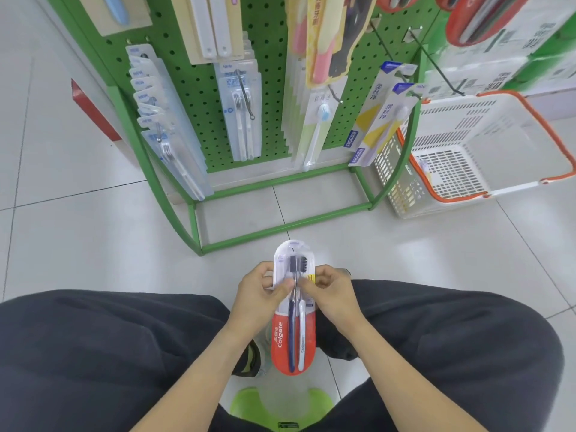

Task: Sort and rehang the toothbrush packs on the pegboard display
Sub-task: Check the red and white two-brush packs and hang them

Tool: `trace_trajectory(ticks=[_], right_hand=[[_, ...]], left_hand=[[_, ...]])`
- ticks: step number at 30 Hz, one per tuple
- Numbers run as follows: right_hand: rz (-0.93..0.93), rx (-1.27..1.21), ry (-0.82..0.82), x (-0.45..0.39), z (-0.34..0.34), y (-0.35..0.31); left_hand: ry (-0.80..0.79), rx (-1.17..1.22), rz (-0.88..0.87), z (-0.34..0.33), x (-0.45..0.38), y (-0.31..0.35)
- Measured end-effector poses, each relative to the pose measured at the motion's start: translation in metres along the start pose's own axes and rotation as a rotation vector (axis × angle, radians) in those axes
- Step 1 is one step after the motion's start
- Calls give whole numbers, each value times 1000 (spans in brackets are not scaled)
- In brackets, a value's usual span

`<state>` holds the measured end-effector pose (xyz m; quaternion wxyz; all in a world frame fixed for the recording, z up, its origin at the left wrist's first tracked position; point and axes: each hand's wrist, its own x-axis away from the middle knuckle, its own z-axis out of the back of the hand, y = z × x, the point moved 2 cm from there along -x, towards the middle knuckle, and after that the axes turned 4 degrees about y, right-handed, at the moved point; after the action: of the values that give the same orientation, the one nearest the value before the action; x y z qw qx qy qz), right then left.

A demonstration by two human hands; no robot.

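White slotted basket [461, 169] with orange rim, green stool [246, 403] — tiled floor [78, 244]

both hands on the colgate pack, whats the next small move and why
Probably lift the Colgate pack up toward the green pegboard, hang tab leading. The left hand and right hand both pinch it low over the lap, far from the display, and a bare black hook juts out at upper right near more red packs, which look like its kind.
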<state>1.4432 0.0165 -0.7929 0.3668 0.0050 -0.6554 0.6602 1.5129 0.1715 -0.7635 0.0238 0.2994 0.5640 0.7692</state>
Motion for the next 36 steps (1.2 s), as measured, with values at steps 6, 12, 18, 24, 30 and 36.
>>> trace_trajectory(ticks=[6,12,18,24,30,36], right_hand=[[-99,-55,58,-5,5,14],[-122,-32,29,-9,9,13],[-95,28,-43,-10,9,13],[6,46,-55,-3,4,9],[-7,-70,-136,6,-7,16],[-31,-104,-254,6,-4,8]], left_hand=[[-245,-141,-39,-10,7,-5],[-224,-195,-59,-16,8,-11],[-165,-76,9,-15,4,-16],[-50,-7,50,-15,3,-14],[161,87,127,-7,-6,-15],[179,56,193,-7,-7,-19]])
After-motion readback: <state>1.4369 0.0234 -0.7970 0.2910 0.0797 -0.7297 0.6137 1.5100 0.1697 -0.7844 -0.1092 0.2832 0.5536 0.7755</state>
